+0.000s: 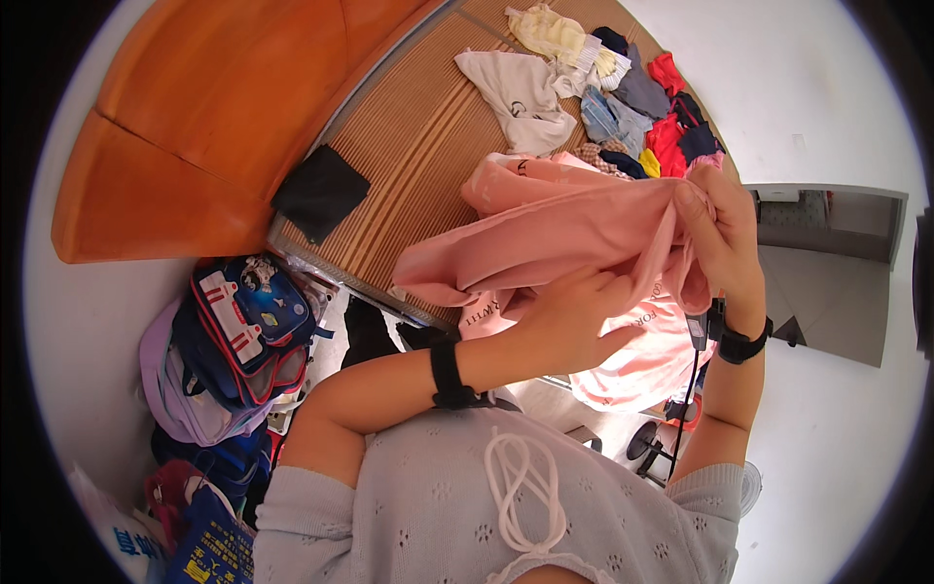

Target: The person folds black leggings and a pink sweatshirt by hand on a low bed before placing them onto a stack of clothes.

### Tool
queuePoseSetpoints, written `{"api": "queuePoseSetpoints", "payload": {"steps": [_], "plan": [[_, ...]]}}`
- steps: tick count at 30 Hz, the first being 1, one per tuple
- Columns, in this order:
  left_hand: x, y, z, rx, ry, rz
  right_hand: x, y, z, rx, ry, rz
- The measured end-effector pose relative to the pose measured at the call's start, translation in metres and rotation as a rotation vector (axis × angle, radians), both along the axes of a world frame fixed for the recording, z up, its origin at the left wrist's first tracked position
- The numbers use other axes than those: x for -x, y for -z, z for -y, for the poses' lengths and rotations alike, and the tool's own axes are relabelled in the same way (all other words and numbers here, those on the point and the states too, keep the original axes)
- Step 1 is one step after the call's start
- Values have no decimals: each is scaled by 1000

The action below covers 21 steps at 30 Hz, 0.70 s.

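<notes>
Gripping the pink printed top (555, 238) by the striped table's (404, 209) near edge, my right hand (723, 226) holds it up, apparently so folds hang loose; my left hand (572, 319) (fingers part-hidden, grip uncertain) touches it.

A creased pink garment (569, 243) hangs raised in loose folds, bunched at right, extending toward the left.
</notes>
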<state>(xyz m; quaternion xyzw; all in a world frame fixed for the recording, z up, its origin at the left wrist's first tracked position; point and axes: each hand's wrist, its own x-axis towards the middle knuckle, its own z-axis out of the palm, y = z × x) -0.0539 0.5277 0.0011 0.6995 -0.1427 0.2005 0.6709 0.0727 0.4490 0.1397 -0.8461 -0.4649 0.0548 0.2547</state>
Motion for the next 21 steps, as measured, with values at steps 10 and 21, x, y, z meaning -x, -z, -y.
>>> {"api": "queuePoseSetpoints", "payload": {"steps": [10, 21], "plan": [[35, 10, -78, 196, 562, -527, -29, 11, 33, -65, 187, 201], [28, 38, -74, 576, 448, -505, -15, -2, 43, -121, -22, 249]]}}
